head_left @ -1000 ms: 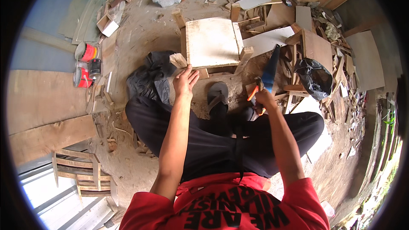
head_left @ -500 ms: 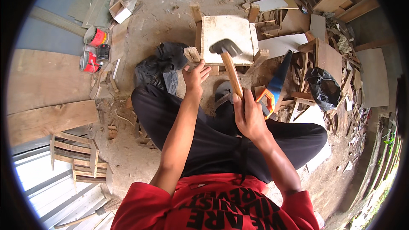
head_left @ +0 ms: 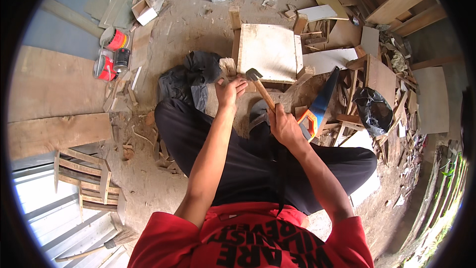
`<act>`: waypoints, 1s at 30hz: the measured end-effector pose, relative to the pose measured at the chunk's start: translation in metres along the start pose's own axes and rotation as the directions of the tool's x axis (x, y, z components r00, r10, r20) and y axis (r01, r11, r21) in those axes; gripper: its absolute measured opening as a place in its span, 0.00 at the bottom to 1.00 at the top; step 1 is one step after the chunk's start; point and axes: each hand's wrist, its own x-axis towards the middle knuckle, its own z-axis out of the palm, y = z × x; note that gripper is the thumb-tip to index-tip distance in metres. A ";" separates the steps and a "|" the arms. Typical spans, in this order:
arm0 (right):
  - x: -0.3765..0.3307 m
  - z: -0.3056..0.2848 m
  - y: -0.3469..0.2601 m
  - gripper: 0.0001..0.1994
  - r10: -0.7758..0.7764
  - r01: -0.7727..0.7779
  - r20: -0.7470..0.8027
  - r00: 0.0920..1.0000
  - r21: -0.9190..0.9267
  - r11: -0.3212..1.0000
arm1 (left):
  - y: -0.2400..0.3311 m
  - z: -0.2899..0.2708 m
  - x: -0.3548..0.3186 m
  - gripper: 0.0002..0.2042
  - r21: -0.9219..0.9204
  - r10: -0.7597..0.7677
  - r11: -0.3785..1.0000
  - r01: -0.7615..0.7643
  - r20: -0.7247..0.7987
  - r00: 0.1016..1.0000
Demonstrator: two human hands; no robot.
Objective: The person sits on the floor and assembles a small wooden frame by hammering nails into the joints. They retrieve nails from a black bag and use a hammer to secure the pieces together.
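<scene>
My right hand (head_left: 283,124) grips the wooden handle of a hammer (head_left: 261,89), whose dark metal head hangs low beside my left fingers. My left hand (head_left: 229,91) pinches a small wooden block (head_left: 227,66) at the near left corner of a pale square wooden board (head_left: 268,52) that lies on the dirt floor in front of me. I sit on the ground with legs crossed in black trousers (head_left: 198,139).
A handsaw (head_left: 317,109) with a blue blade and orange handle lies right of my right hand. A dark cloth (head_left: 191,77) sits left of the block. Red paint cans (head_left: 110,54) stand far left. Wood offcuts and a black bag (head_left: 373,110) crowd the right.
My right hand let go of the handsaw and took up the hammer, raised it, then brought its head down close to my left fingers. My left hand stayed on the block.
</scene>
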 end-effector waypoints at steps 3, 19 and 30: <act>-0.003 -0.004 -0.005 0.13 -0.033 0.039 -0.074 0.997 0.070 0.997 | -0.001 -0.002 0.003 0.45 0.029 -0.019 0.999 0.018 0.033 0.999; -0.051 -0.065 0.141 0.22 0.302 -0.195 0.304 0.904 -0.336 0.921 | -0.009 -0.010 -0.008 0.47 0.117 0.001 0.993 -0.003 0.022 1.000; -0.004 -0.046 0.193 0.17 0.241 -0.087 0.314 0.918 -0.433 0.897 | -0.032 -0.023 -0.038 0.27 0.329 0.023 0.943 -0.039 0.053 0.998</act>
